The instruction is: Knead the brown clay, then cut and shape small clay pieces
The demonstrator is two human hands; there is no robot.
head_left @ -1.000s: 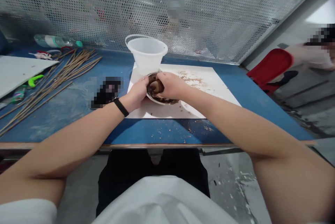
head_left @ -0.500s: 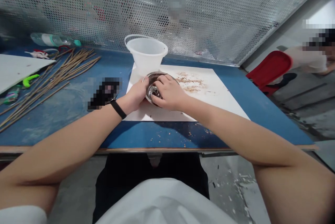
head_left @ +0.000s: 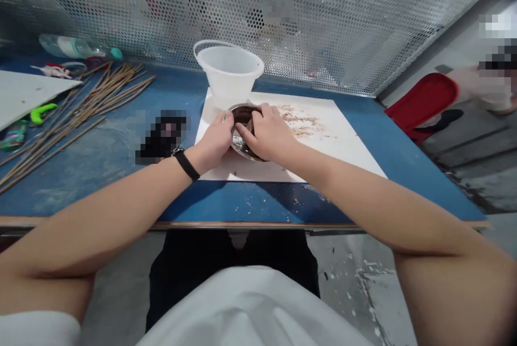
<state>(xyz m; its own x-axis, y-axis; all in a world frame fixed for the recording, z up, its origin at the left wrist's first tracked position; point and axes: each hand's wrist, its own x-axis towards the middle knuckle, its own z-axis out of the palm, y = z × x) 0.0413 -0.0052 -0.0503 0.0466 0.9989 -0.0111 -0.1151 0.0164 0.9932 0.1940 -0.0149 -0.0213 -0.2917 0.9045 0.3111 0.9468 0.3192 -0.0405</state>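
A shiny metal bowl (head_left: 241, 144) is held between the two hands, over the near left part of a white board (head_left: 351, 141). Its left rim is grasped by the left hand (head_left: 216, 138), with the thumb laid over the edge; a black wristband (head_left: 186, 165) is worn just behind that hand. The opposite side of the bowl is covered by the right hand (head_left: 270, 133), whose fingers are bent over the far right edge and whose thumb is reached down inside. Brown matter (head_left: 250, 126) is seen in the bowl, directly beneath the right hand and just to the right of the left thumb; since it is largely hidden, whether it is clasped by the right hand or only touched cannot be told.

Beyond the right hand, tan crumbs (head_left: 301, 122) are scattered on the board. A white plastic bucket (head_left: 230, 79) is placed ahead of the left hand, just past the bowl. To the left of the left hand, near the wrist, a dark pixel-masked object (head_left: 163, 136) is laid on the blue tabletop (head_left: 117, 157). Farther left, well apart from that hand, thin brown sticks (head_left: 117, 90) are spread in a loose bundle, with a clear plastic bottle (head_left: 81, 47) laid on its side beyond them.
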